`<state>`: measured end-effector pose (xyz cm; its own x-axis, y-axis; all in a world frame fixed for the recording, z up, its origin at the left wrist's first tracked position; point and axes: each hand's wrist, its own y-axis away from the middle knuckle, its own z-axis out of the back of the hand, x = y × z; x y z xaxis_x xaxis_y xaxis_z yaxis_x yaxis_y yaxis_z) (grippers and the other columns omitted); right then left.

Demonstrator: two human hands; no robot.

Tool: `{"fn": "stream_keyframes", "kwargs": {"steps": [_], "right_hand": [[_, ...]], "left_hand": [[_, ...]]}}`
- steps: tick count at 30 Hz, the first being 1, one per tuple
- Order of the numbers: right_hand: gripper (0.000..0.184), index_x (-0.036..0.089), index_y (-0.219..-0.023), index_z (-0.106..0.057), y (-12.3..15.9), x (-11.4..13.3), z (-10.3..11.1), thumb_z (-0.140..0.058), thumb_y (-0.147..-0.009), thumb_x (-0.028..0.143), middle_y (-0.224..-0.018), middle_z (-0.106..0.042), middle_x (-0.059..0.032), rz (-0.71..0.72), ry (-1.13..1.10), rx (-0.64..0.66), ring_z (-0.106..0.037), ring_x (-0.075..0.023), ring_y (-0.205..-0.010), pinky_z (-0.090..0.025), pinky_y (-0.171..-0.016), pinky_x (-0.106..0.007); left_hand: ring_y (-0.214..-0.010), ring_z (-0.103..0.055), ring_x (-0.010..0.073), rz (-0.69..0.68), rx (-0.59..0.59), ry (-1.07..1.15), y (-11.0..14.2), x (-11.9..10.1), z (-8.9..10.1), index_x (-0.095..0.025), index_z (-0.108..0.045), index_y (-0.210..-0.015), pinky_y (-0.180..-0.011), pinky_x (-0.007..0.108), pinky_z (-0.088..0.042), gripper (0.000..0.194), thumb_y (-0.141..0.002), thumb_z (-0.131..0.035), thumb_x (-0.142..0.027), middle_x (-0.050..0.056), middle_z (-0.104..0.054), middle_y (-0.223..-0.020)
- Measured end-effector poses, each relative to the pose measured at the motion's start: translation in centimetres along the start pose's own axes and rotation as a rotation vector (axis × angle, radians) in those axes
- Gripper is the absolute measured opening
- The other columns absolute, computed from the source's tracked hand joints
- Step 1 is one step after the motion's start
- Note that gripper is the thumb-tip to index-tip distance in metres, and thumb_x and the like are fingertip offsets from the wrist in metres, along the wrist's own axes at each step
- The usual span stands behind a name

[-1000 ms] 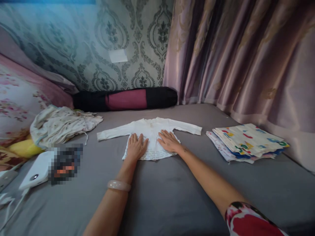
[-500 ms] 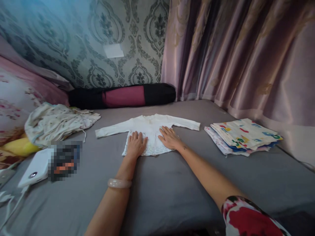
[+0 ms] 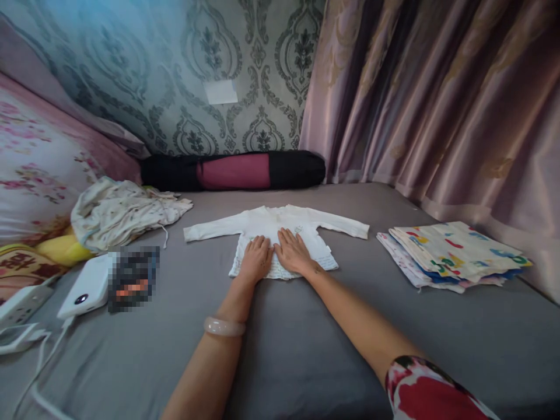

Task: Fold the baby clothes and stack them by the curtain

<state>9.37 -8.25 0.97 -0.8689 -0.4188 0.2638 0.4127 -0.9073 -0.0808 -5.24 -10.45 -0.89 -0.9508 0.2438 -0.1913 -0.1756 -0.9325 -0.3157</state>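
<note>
A small white long-sleeved top (image 3: 266,220) lies spread flat on the grey bed sheet (image 3: 306,338), both sleeves stretched out sideways. My left hand (image 3: 256,258) rests flat on its lower middle, fingers stretched out. My right hand (image 3: 293,252) lies flat right beside it, fingers also stretched, the two hands almost touching. Neither hand grips the cloth. A pale bangle (image 3: 224,326) sits on my left wrist.
A stack of folded colourful cloths (image 3: 455,254) lies at the right. A crumpled pile of pale clothes (image 3: 125,210) sits at the left by a floral pillow (image 3: 39,175). A white power bank (image 3: 85,286), cables and a black-and-maroon roll (image 3: 234,170) by the wall.
My two hands have slid inward over the top's body and now lie side by side at its middle. The view has shifted slightly.
</note>
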Motion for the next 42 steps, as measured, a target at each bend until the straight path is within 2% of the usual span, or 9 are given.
{"fn": "stream_keyframes", "kwargs": {"steps": [5, 10, 12, 15, 18, 21, 31, 37, 42], "right_hand": [[0.061, 0.008, -0.148, -0.03, -0.1, -0.3, 0.4, -0.02, -0.098, 0.042, -0.156, -0.023, -0.0137, 0.007, 0.025, 0.018, -0.018, -0.0257, -0.144, -0.014, -0.115, -0.046], [0.049, 0.018, -0.124, -0.057, -2.3, -1.1, 2.1, -0.022, -0.1, 0.041, -0.135, -0.054, -0.0122, 0.025, 0.048, -0.01, -0.046, -0.025, -0.126, -0.028, -0.106, -0.043], [0.045, 0.018, -0.119, -0.059, -3.8, -1.9, 2.6, -0.023, -0.1, 0.038, -0.127, -0.059, -0.0118, -0.02, 0.051, -0.048, -0.05, -0.0239, -0.121, -0.031, -0.104, -0.041], [0.044, 0.013, -0.13, -0.05, -6.1, -3.4, 2.5, -0.026, -0.099, 0.034, -0.138, -0.051, -0.0142, -0.089, 0.061, -0.073, -0.041, -0.0239, -0.131, -0.026, -0.108, -0.041], [0.052, 0.01, -0.142, -0.038, -8.4, -4.7, 2.0, -0.022, -0.1, 0.036, -0.152, -0.033, -0.0145, -0.16, 0.066, -0.007, -0.023, -0.0243, -0.142, -0.014, -0.114, -0.045], [0.058, 0.008, -0.147, -0.031, -10.4, -5.3, 1.7, -0.02, -0.1, 0.039, -0.156, -0.025, -0.0139, -0.183, 0.064, 0.032, -0.017, -0.0247, -0.144, -0.009, -0.115, -0.047], [0.061, 0.004, -0.147, -0.029, -12.4, -5.8, -0.5, -0.019, -0.099, 0.041, -0.155, -0.025, -0.0157, -0.192, 0.082, -0.032, -0.017, -0.0248, -0.144, -0.011, -0.116, -0.043], [0.058, 0.007, -0.142, -0.039, -12.7, -5.5, 0.8, -0.017, -0.098, 0.039, -0.152, -0.032, -0.0166, -0.189, 0.038, 0.016, -0.024, -0.0261, -0.141, -0.018, -0.113, -0.047], [0.056, 0.008, -0.144, -0.036, -12.5, -3.0, 0.9, -0.019, -0.098, 0.035, -0.154, -0.029, -0.0142, -0.029, 0.091, -0.004, -0.021, -0.0251, -0.143, -0.009, -0.116, -0.048]], "left_hand": [[-0.126, -0.048, 0.0241, 0.0, -0.034, 0.026, 0.1, 0.0, 0.0, -0.019, -0.053, -0.118, -0.106, 0.042, -0.038, 0.028, -0.096, -0.039, -0.027, 0.012, -0.056, -0.13], [-0.13, -0.045, 0.026, 0.035, -0.052, 0.045, -0.3, -0.2, 0.3, -0.016, -0.052, -0.123, -0.108, 0.044, -0.036, 0.033, -0.097, -0.037, -0.031, 0.014, -0.055, -0.134], [-0.133, -0.042, 0.0274, 0.06, -0.029, 0.044, -0.4, -0.5, 0.4, -0.015, -0.051, -0.126, -0.11, 0.045, -0.033, 0.037, -0.097, -0.037, -0.034, 0.014, -0.052, -0.137], [-0.135, -0.04, 0.0286, 0.097, 0.012, 0.043, -0.4, -0.9, 0.5, -0.013, -0.05, -0.129, -0.112, 0.046, -0.032, 0.041, -0.097, -0.038, -0.037, 0.014, -0.051, -0.14], [-0.136, -0.039, 0.0292, 0.11, 0.029, 0.035, -0.4, -1.0, 0.6, -0.013, -0.05, -0.129, -0.112, 0.046, -0.031, 0.041, -0.097, -0.04, -0.037, 0.014, -0.051, -0.14], [-0.136, -0.039, 0.0295, 0.115, 0.031, 0.021, -0.4, -0.9, 0.6, -0.013, -0.05, -0.128, -0.112, 0.047, -0.031, 0.041, -0.096, -0.04, -0.036, 0.014, -0.051, -0.139], [-0.133, -0.042, 0.0291, 0.112, 0.058, -0.005, -0.4, -1.0, 1.0, -0.013, -0.05, -0.126, -0.111, 0.045, -0.032, 0.04, -0.095, -0.043, -0.036, 0.015, -0.05, -0.139], [-0.131, -0.044, 0.028, 0.119, 0.027, 0.03, -0.5, -1.0, 1.3, -0.013, -0.051, -0.123, -0.109, 0.044, -0.034, 0.037, -0.093, -0.046, -0.035, 0.015, -0.052, -0.135], [-0.134, -0.039, 0.0308, 0.198, -0.004, 0.007, -0.6, -0.6, 1.3, -0.01, -0.051, -0.126, -0.111, 0.046, -0.031, 0.043, -0.094, -0.043, -0.037, 0.018, -0.05, -0.137]]}}
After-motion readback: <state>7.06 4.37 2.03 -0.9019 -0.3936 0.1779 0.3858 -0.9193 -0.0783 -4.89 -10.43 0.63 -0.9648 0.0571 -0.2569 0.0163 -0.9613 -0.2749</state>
